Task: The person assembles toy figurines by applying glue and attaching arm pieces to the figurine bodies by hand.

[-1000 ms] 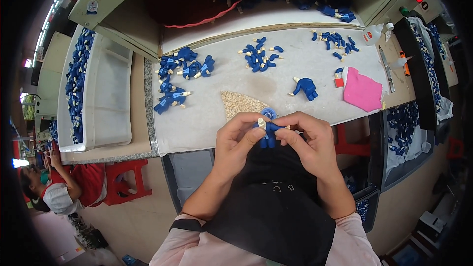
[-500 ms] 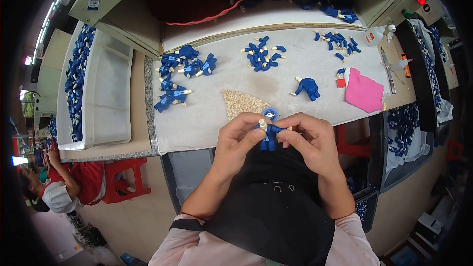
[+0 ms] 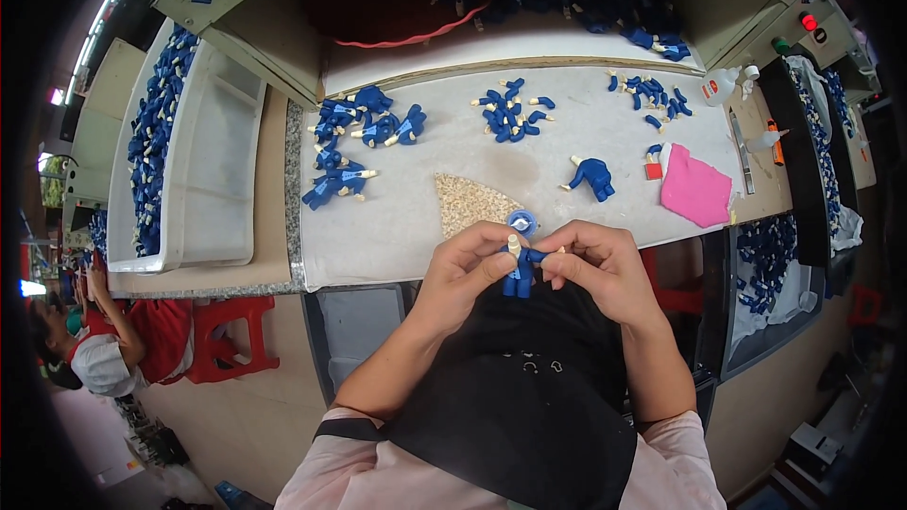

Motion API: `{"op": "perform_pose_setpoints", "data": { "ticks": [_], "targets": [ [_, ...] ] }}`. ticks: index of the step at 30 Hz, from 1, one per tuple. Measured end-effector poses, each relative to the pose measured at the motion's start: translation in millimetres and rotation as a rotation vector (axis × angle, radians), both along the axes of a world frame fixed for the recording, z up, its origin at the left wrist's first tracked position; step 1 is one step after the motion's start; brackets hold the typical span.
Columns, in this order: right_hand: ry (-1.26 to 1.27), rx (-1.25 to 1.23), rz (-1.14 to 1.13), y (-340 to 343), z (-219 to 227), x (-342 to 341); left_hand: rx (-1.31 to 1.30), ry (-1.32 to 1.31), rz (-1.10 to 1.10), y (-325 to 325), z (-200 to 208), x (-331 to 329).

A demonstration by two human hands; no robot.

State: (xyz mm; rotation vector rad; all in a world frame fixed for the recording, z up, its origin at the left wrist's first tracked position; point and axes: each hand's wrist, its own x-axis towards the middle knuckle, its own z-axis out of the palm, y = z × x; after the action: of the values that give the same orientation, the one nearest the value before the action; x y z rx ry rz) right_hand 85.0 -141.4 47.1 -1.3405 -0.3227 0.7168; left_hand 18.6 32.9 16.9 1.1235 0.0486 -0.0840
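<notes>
Between my two hands, over the table's front edge, is a small blue toy figure (image 3: pixel 517 283) with a cream peg at its neck and no head on it. My left hand (image 3: pixel 465 274) is closed round its body on one side, thumb in front. The fingertips of my right hand (image 3: pixel 602 269) pinch the arm that sticks out toward the right; its cream end shows between them. Just beyond my fingers stands a small round blue dish (image 3: pixel 521 222) with something whitish inside. Farther right lies another headless blue figure (image 3: pixel 595 178) with one cream hand showing.
On the white table (image 3: pixel 397 246) lie a pile of blue figures (image 3: pixel 368 118), loose blue arms (image 3: pixel 510 113), more arms (image 3: pixel 652 94), a speckled patch (image 3: pixel 472 205) and a pink cloth (image 3: pixel 696 187). A white bin (image 3: pixel 213 170) stands left; bottles (image 3: pixel 720 85) stand right. A person (image 3: pixel 113 340) sits at far left.
The whole view has shifted slightly. Both hands keep their hold on the figure, which now looks a little more upright, its front turned toward me.
</notes>
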Motion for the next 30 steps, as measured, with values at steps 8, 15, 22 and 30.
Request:
{"op": "perform_pose_setpoints", "data": {
  "ticks": [8, 15, 22, 30],
  "targets": [
    [-0.021, 0.061, -0.21, -19.7, 7.4, 11.0, -0.371, 0.097, -0.075, 17.6, 0.0, -5.6],
    [-0.235, -0.291, -0.423, -51.7, -5.6, 7.0, -0.237, 0.127, 0.043, 35.9, 2.0, -17.9],
    [-0.643, -0.655, -0.42, -53.1, -18.0, 11.7, 1.026, 0.01, 0.38, 90.8, 7.1, -27.6],
    [-0.712, -0.771, -0.49, -51.0, -17.7, 21.8, 1.187, -0.112, 0.289, 94.5, 6.3, -14.4]
  ]
}}
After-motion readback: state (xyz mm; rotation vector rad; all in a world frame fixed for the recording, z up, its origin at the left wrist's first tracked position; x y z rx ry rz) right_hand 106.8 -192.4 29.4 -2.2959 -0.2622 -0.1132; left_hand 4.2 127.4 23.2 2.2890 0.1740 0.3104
